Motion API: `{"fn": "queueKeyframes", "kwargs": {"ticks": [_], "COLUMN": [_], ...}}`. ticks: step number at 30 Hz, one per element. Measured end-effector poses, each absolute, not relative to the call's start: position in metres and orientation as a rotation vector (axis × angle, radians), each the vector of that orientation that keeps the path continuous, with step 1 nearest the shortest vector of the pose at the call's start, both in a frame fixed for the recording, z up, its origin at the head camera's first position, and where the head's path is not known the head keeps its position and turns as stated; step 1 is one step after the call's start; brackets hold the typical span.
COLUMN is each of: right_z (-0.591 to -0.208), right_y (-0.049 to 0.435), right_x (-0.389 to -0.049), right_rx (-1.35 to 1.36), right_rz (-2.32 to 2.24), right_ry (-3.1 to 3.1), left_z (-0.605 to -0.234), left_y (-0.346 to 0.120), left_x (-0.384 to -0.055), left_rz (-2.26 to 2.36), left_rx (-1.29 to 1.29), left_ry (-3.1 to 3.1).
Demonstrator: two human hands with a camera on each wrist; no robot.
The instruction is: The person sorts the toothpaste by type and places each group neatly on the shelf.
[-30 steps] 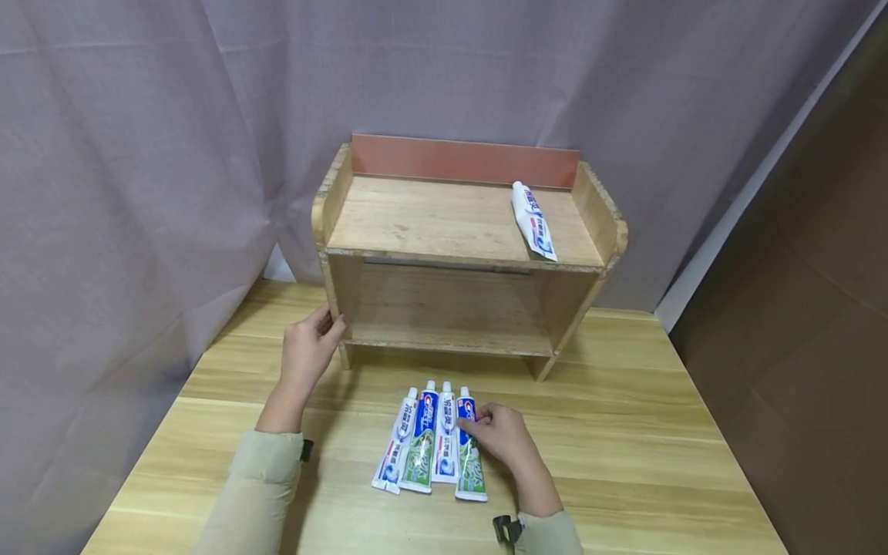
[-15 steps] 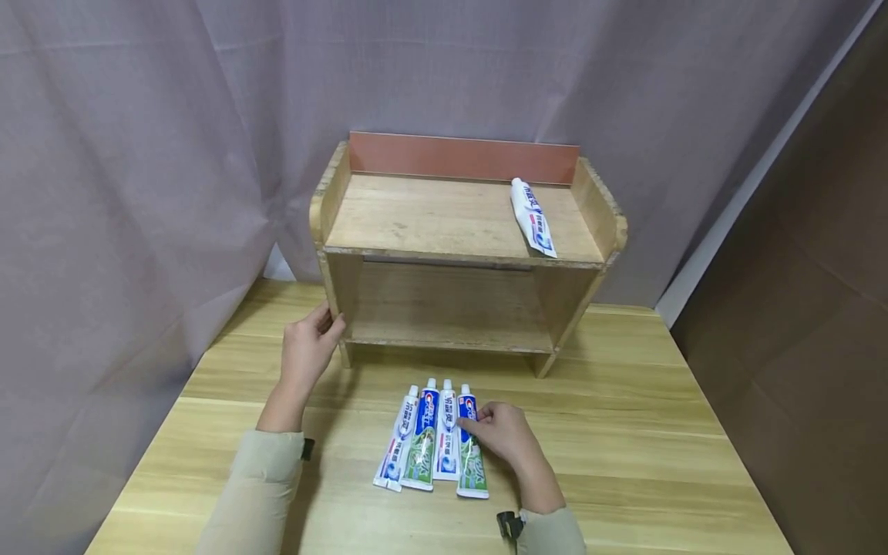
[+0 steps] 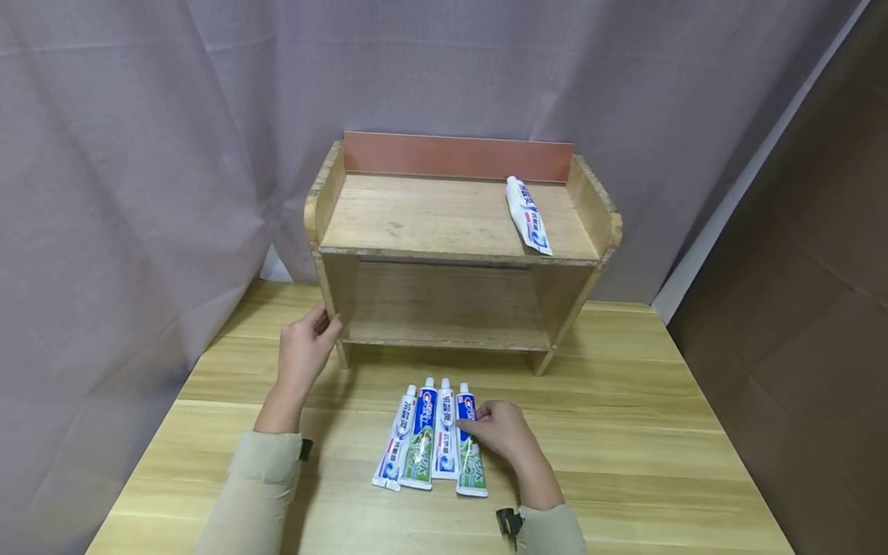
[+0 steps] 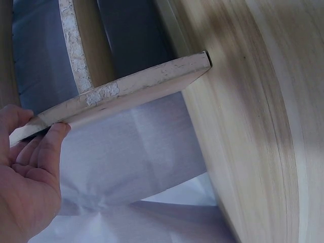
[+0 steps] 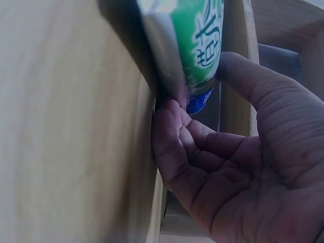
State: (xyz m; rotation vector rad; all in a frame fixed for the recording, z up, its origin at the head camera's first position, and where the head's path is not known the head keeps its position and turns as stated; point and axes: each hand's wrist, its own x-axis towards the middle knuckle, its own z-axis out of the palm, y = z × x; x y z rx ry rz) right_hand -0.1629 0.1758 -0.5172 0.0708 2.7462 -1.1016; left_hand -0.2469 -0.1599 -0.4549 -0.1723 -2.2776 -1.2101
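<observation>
My left hand [image 3: 305, 347] grips the left side panel [image 4: 147, 83] of a small wooden shelf [image 3: 444, 250], thumb on one face and fingers on the other in the left wrist view. Four-square on the table, tubes of toothpaste lie side by side, caps toward the shelf. My right hand [image 3: 506, 435] pinches the rightmost one, a blue and green toothpaste tube [image 3: 471, 459], thumb over its top and fingers at its right edge. Left of it are a white toothpaste tube [image 3: 445, 439], another blue and green tube [image 3: 420, 447] and another white tube [image 3: 397, 447].
One more white toothpaste tube [image 3: 529, 216] lies on the shelf's upper board, toward the right. A reddish strip [image 3: 458, 156] runs along the shelf's back. Grey curtain [image 3: 139, 154] hangs behind the wooden table [image 3: 624, 432], and a brown panel [image 3: 798, 270] stands at the right.
The head view has shifted very slightly. Both hands and all the tubes keep their places.
</observation>
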Motion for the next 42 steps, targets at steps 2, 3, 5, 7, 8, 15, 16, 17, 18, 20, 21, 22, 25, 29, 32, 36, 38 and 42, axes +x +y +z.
{"fn": "queueKeyframes", "kwargs": {"ticks": [2, 3, 5, 7, 8, 15, 16, 17, 18, 20, 21, 22, 25, 29, 32, 36, 38, 42], "right_z": [-0.5164, -0.5166, -0.5170, -0.5179, -0.5186, -0.5209, -0.5212, -0.5216, -0.5218, -0.5224, -0.5227, -0.5229, -0.5233, -0.5230, -0.5227, -0.5223, -0.5222, -0.5211], "right_y": [0.1759, 0.1761, 0.1769, 0.1778, 0.1783, 0.1811, 0.1814, 0.1819, 0.1822, 0.1827, 0.1828, 0.1828, 0.1826, 0.1825, 0.1828, 0.1835, 0.1839, 0.1843], "right_x": [-0.1635, -0.1639, -0.1645, -0.1645, -0.1643, -0.1642, -0.1645, -0.1647, -0.1649, -0.1653, -0.1655, -0.1656, -0.1655, -0.1653, -0.1654, -0.1649, -0.1646, -0.1639], "right_rx": [0.088, 0.097, 0.114, 0.130, 0.130, 0.113, 0.113, 0.112, 0.112, 0.115, 0.117, 0.119, 0.125, 0.121, 0.117, 0.115, 0.115, 0.097], "right_rz": [-1.105, -1.105, -1.108, -1.119, -1.126, -1.166, -1.166, -1.165, -1.164, -1.165, -1.165, -1.167, -1.174, -1.181, -1.169, -1.159, -1.164, -1.178], "right_ry": [2.742, 2.740, 2.738, 2.730, 2.729, 2.712, 2.713, 2.716, 2.721, 2.721, 2.719, 2.716, 2.704, 2.702, 2.710, 2.722, 2.723, 2.727], "left_z": [-0.4540, -0.4536, -0.4529, -0.4523, -0.4525, -0.4544, -0.4546, -0.4549, -0.4549, -0.4548, -0.4547, -0.4546, -0.4548, -0.4550, -0.4556, -0.4564, -0.4565, -0.4560], "left_y": [-0.1594, -0.1591, -0.1588, -0.1588, -0.1591, -0.1602, -0.1602, -0.1602, -0.1601, -0.1598, -0.1596, -0.1596, -0.1594, -0.1595, -0.1597, -0.1596, -0.1594, -0.1590], "left_x": [-0.2475, -0.2477, -0.2480, -0.2476, -0.2473, -0.2461, -0.2462, -0.2464, -0.2464, -0.2463, -0.2461, -0.2461, -0.2460, -0.2459, -0.2460, -0.2463, -0.2463, -0.2463], "left_rz": [-1.217, -1.219, -1.228, -1.236, -1.241, -1.238, -1.234, -1.229, -1.227, -1.228, -1.229, -1.229, -1.222, -1.210, -1.205, -1.207, -1.207, -1.205], "left_rx": [-0.173, -0.173, -0.174, -0.176, -0.176, -0.167, -0.168, -0.170, -0.172, -0.177, -0.177, -0.178, -0.174, -0.167, -0.168, -0.174, -0.173, -0.168], "left_ry": [-2.277, -2.277, -2.276, -2.278, -2.281, -2.289, -2.288, -2.286, -2.285, -2.283, -2.283, -2.282, -2.281, -2.273, -2.267, -2.273, -2.273, -2.267]}}
